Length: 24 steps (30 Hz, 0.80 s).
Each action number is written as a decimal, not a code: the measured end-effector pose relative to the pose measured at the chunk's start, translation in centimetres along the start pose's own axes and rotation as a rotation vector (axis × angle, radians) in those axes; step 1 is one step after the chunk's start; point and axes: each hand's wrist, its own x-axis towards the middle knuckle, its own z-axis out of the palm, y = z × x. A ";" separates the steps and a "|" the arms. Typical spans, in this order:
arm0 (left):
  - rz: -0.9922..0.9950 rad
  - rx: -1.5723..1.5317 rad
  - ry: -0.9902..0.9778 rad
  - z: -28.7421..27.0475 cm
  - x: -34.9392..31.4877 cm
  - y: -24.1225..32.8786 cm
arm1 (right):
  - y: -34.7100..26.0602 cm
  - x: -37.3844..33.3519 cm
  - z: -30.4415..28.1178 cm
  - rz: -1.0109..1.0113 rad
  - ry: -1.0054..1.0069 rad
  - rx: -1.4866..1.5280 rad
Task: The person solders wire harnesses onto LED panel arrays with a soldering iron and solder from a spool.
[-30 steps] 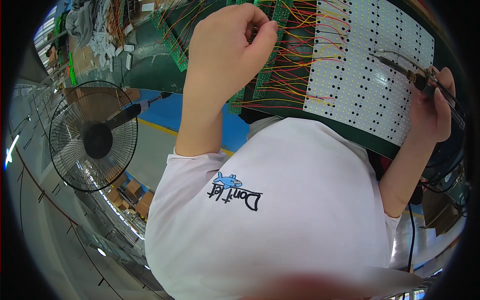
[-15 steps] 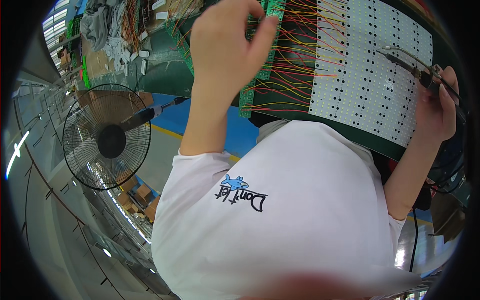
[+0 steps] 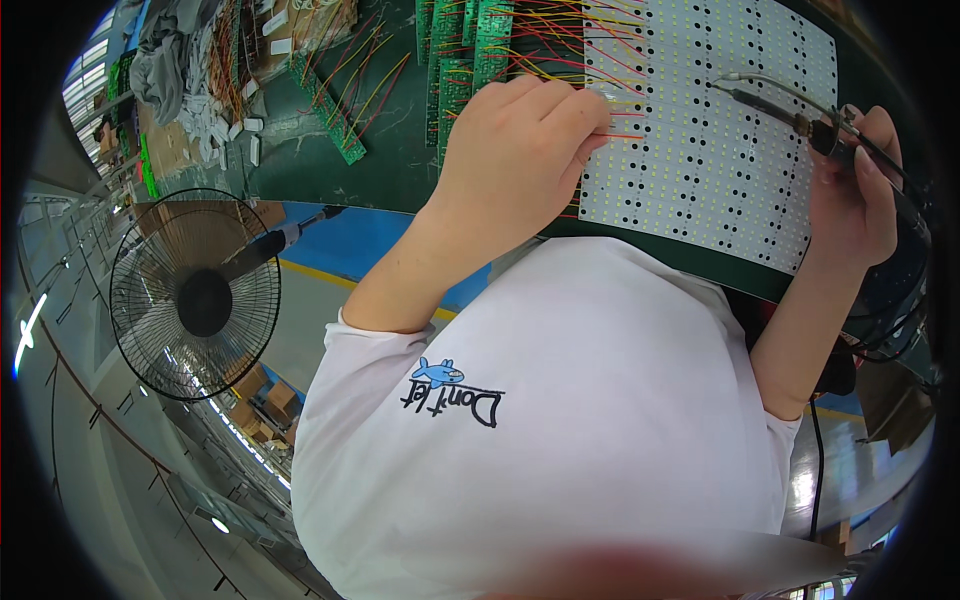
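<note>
My left hand [image 3: 530, 150] is closed over the left edge of a white LED panel [image 3: 715, 150]. Its fingertips pinch thin wires [image 3: 627, 136], whose red ends stick out past them onto the panel. Under and behind that hand lie several narrow green circuit boards [image 3: 492, 40] with red and yellow wires running to the panel. My right hand [image 3: 858, 190] grips a soldering iron [image 3: 765, 108] at the panel's right side. The iron points left above the panel, with a thin curved metal tube beside its tip.
One loose green circuit board [image 3: 328, 110] with wires lies left on the dark green table [image 3: 385, 180]. Beyond it are wire bundles, small white parts [image 3: 254, 150] and grey cloth [image 3: 160, 50]. A black fan [image 3: 203, 300] stands left of the table. Cables hang at the right.
My left hand has come down and right, from above the green boards to the panel's left edge, and its fingers have closed. The right hand still holds the iron. The whole view has shifted slightly.
</note>
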 end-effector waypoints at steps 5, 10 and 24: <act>-0.078 -0.140 0.135 1.5 0.1 -0.3 | -1.0 -0.6 3.5 0.018 0.238 -0.558; -0.138 -0.146 0.146 1.9 0.4 0.3 | 0.3 -0.7 4.7 0.105 0.142 -0.600; -0.132 -0.123 0.164 2.7 -0.2 -0.2 | 2.2 -1.4 4.6 0.089 0.162 -0.562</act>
